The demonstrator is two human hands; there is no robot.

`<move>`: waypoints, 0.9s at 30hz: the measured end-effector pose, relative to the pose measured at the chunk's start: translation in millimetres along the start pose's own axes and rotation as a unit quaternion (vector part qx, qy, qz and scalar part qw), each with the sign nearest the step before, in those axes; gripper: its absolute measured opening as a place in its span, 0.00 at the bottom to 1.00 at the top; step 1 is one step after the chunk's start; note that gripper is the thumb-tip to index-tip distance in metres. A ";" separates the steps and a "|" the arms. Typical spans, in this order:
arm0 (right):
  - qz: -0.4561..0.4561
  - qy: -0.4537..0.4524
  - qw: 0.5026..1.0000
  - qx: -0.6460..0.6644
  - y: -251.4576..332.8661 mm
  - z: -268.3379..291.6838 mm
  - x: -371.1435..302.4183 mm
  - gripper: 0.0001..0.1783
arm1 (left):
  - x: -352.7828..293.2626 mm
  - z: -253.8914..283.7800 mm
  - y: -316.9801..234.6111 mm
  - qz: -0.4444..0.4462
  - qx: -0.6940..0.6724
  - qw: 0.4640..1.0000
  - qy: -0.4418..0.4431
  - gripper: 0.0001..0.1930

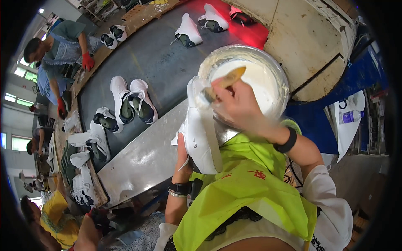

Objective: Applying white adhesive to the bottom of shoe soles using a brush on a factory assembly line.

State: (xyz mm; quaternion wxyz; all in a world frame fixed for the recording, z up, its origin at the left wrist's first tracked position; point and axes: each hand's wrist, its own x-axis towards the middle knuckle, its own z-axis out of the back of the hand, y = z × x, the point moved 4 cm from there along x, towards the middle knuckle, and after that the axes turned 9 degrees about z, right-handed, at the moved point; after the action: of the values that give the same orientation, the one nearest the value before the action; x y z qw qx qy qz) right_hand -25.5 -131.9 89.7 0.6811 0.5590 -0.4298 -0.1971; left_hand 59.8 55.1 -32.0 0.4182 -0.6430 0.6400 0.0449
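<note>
My left hand (181, 157) is closed around a white sneaker (201, 136), held upright in front of my apron. A brush (235, 75) with a yellowish handle is pinched in my right hand (240, 102). Its bristles touch the side of the sneaker near the upper end, and they look slightly blurred. Just beyond my right hand stands a round metal bowl (285, 83) with thick white liquid (264, 77) in it and dried smears round its rim. Part of the bowl is hidden behind my hand and the sneaker.
A dark conveyor belt (167, 62) carries several white sneakers (142, 100), some under red light. A metal ledge (138, 167) borders it. More shoes (86, 184) lie at left, where co-workers stand, one wearing red gloves (88, 61). A stained beige housing (310, 46) stands at right.
</note>
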 end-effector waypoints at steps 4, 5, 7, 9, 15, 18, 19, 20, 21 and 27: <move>-0.013 0.013 0.995 -0.093 2.0 1.6 39.5 0.13 | -3.5 -4.7 -9.1 -0.056 0.068 0.996 -0.018 0.30; -0.015 0.011 0.995 -0.095 5.6 0.3 37.4 0.13 | -2.9 -3.5 -8.2 -0.053 0.068 0.996 -0.016 0.30; 0.008 0.053 0.990 -0.129 14.0 -5.0 29.3 0.12 | -4.3 -0.7 -7.0 -0.081 0.081 0.993 -0.026 0.31; 0.026 0.087 0.985 -0.150 22.8 -4.0 22.6 0.12 | -9.8 -4.1 -8.0 -0.077 0.087 0.993 -0.022 0.31; 0.041 0.232 0.948 -0.215 47.5 -7.0 28.8 0.13 | -14.9 4.1 -13.1 -0.050 0.160 0.985 -0.026 0.31; 0.079 0.282 0.908 -0.299 46.5 -9.4 42.7 0.11 | -15.9 6.3 -10.1 -0.046 0.141 0.988 -0.038 0.31; 0.075 0.277 0.909 -0.301 40.9 -8.3 45.5 0.11 | -15.6 6.0 -9.8 -0.049 0.114 0.992 -0.038 0.31; 0.103 0.219 0.936 -0.257 39.9 -7.3 50.4 0.11 | -19.1 4.1 -11.6 -0.050 0.117 0.991 -0.039 0.31; 0.130 0.159 0.956 -0.210 38.5 -5.1 53.2 0.11 | -23.2 1.5 -12.4 -0.036 0.120 0.992 -0.035 0.31; 0.071 0.067 0.987 -0.131 25.2 -2.6 2.6 0.09 | -25.8 -27.8 -23.1 -0.034 0.049 0.996 -0.062 0.27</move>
State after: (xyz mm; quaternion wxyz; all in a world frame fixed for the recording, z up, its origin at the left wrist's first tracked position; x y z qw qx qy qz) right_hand -27.3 -124.9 114.1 0.7879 0.4452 -0.3924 -0.1646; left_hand 61.8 54.9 12.4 0.4894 -0.6389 0.5923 0.0391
